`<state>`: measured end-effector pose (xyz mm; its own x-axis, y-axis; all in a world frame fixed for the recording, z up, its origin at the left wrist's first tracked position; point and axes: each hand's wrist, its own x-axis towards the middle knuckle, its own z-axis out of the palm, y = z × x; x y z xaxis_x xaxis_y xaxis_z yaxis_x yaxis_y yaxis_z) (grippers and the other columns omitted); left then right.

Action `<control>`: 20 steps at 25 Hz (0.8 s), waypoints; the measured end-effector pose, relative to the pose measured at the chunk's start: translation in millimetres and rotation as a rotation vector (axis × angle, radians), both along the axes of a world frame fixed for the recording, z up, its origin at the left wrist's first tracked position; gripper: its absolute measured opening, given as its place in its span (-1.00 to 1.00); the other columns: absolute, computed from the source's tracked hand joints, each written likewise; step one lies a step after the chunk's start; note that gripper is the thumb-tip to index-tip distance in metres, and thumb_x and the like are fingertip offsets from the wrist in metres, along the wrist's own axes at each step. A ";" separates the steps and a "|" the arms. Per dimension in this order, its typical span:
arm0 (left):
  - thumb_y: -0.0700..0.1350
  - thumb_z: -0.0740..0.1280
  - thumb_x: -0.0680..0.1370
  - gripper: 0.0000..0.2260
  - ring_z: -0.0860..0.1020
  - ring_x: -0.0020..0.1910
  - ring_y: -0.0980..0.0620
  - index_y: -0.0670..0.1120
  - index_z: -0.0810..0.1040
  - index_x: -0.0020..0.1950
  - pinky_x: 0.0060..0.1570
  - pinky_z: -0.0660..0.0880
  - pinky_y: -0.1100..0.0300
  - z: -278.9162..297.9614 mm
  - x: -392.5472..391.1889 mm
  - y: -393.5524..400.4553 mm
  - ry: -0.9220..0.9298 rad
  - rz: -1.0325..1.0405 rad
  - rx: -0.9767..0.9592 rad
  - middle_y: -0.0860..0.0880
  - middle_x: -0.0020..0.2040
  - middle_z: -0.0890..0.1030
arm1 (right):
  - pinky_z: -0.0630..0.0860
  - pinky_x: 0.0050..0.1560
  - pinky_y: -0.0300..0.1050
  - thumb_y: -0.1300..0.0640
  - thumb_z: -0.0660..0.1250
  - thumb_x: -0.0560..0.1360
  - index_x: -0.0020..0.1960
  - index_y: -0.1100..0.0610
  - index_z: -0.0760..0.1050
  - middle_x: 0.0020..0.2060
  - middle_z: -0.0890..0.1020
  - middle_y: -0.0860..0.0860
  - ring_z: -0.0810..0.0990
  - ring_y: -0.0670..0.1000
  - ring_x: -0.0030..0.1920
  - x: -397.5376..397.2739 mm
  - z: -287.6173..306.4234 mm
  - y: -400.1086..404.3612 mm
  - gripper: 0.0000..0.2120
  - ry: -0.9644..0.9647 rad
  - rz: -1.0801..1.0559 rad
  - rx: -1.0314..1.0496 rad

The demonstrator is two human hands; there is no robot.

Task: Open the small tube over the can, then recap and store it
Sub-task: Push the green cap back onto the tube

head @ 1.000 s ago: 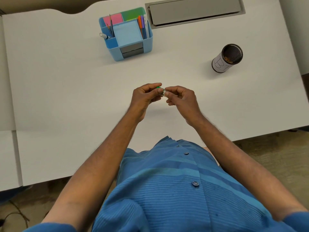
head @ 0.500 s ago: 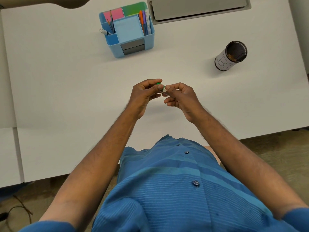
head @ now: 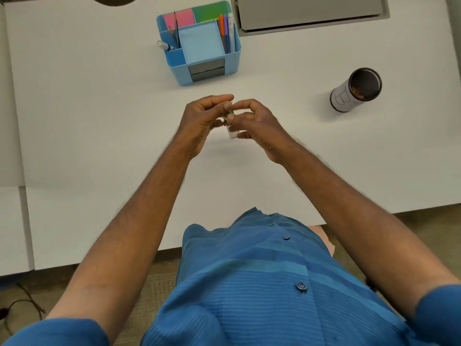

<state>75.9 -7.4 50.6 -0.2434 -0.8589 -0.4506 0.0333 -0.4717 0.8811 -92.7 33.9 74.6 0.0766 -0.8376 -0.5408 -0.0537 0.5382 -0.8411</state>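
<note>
A small white tube (head: 233, 133) with a green cap (head: 231, 111) is held upright between both hands above the middle of the white desk (head: 99, 121). My left hand (head: 202, 121) pinches around the green cap end. My right hand (head: 254, 126) grips the tube's body, whose white lower end pokes out below the fingers. Whether the cap is on or off is hidden by my fingers. The open-topped white can (head: 355, 91) with a dark inside stands far to the right, well apart from the tube.
A blue desk organiser (head: 202, 63) with sticky notes, pens and pencils stands at the back centre. A grey tray (head: 311, 13) lies at the back right. The desk's front edge runs just before my blue shirt.
The tube has turned from lying sideways between my fingertips to standing upright, and its white end now shows below my right hand. Both hands stay together at mid desk.
</note>
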 end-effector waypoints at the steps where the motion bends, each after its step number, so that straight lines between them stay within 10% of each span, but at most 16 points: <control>1: -0.10 0.49 0.56 -0.84 0.70 0.08 -0.14 -0.02 0.73 0.14 0.26 0.60 -0.21 2.6 4.3 -12.9 -0.009 0.024 -0.036 -0.07 0.05 0.76 | 0.63 0.08 -0.06 0.04 0.42 0.59 0.33 0.07 0.46 0.03 0.74 0.07 0.71 0.03 0.08 8.2 2.4 -15.9 -0.65 0.035 0.049 -0.042; 8: 0.08 0.36 0.63 -0.71 0.63 -0.01 0.07 -0.05 0.61 0.27 -0.14 0.59 0.25 -14.9 37.9 -103.4 -0.285 0.465 -0.090 0.06 0.06 0.66 | 0.66 0.03 -0.18 0.27 0.40 0.55 0.28 0.16 0.41 0.13 0.58 0.08 0.59 -0.04 0.13 58.4 7.6 -152.0 -0.66 0.257 0.009 -0.455; 13: -0.03 0.39 0.62 -0.70 0.57 0.18 0.03 -0.03 0.52 0.34 0.27 0.61 -0.02 -59.8 57.6 -144.4 -0.437 0.575 0.052 0.06 0.13 0.55 | 0.63 -0.03 -0.12 0.34 0.37 0.49 0.14 0.21 0.45 0.00 0.53 0.05 0.52 -0.04 0.00 90.2 -36.0 -204.1 -0.75 0.477 0.103 -0.592; 20: -0.09 0.36 0.65 -0.75 0.63 0.25 -0.02 -0.03 0.60 0.33 0.14 0.67 0.07 -88.5 62.5 -143.4 -0.311 0.546 -0.016 -0.05 0.27 0.65 | 0.54 0.06 -0.01 0.18 0.36 0.54 0.21 0.13 0.56 0.11 0.63 0.07 0.51 0.09 0.14 101.1 -74.1 -194.8 -0.76 0.826 0.425 -0.702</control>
<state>138.4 -150.8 -37.8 0.3728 -0.8296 -0.4158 0.0066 -0.4457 0.8952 8.4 -160.9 0.6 0.2638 -0.9645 0.0150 -0.7888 -0.2247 -0.5721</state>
